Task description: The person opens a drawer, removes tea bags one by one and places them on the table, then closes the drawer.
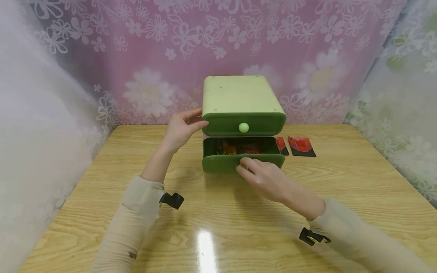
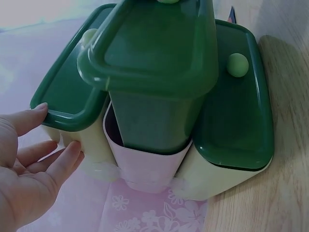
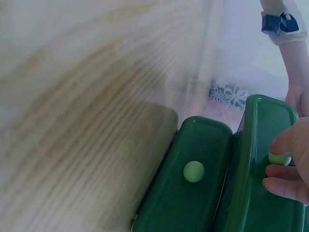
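Drawer unit (image 1: 239,93) is what we have before us, upright near the middle of our wood-grain table (image 1: 239,235), three tiers high. Going from the left, our left hand (image 1: 181,129) stands at its side: we rest the thumb on the edge of the top drawer's green front (image 1: 223,125), our fingers loose and apart from the thumb, beside the cream casing. Below, the middle drawer (image 1: 218,165) sticks out of its pink casing (image 2: 147,169), and we see packets (image 1: 229,150) inside. Our right hand (image 1: 263,176) is at that drawer's front, thumb and fingers clamped on its pale green knob (image 3: 279,160). The bottom drawer (image 2: 236,116) sits closed. Farther right, two red-and-black packets (image 1: 302,146) lie on our table, the nearer one partly hidden by the unit.
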Demonstrator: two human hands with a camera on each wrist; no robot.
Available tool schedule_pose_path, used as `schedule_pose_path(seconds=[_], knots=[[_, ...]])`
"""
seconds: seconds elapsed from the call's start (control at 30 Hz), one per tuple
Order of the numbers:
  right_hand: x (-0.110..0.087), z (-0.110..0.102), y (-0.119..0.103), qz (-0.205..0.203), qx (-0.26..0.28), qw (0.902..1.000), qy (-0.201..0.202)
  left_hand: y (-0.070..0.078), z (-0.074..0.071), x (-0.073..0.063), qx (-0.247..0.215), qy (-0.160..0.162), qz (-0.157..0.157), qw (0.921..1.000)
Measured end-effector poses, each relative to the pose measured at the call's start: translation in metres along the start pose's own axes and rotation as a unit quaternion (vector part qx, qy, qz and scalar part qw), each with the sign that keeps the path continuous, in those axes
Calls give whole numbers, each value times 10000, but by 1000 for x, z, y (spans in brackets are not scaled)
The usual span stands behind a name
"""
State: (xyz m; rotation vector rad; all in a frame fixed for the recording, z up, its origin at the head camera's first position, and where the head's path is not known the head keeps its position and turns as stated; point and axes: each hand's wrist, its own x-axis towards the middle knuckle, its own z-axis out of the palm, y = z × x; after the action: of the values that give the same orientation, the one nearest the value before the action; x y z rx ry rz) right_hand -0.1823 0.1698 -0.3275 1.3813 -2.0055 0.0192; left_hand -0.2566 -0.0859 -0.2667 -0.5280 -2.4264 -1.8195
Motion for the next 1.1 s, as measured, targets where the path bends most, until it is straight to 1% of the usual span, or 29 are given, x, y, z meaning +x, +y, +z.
schedule_pose_path(seconds=[0.1, 0.2, 0.47, 0.67, 0.9, 1.1], knots=[[-1, -3, -6, -131, -33, 9999, 80, -2, 0, -1, 36, 56, -71, 10000], [-3, -6, -11, -217, -130, 9997, 78, -2, 0, -2, 132, 110, -124, 9998], [-4, -16, -21, -402, -284, 9987, 136, -1, 1, -2, 299, 170, 8, 9994], [-7, -19, -26, -465, -270, 9985, 83, 1, 2, -3, 249, 222, 35, 9994], [-10, -18, -30, -503, -239, 9984, 53, 0, 3, -4, 289, 181, 35, 9994], [-14, -17, -32, -536, -196, 9984, -16, 0, 3, -5, 216, 191, 85, 9995]])
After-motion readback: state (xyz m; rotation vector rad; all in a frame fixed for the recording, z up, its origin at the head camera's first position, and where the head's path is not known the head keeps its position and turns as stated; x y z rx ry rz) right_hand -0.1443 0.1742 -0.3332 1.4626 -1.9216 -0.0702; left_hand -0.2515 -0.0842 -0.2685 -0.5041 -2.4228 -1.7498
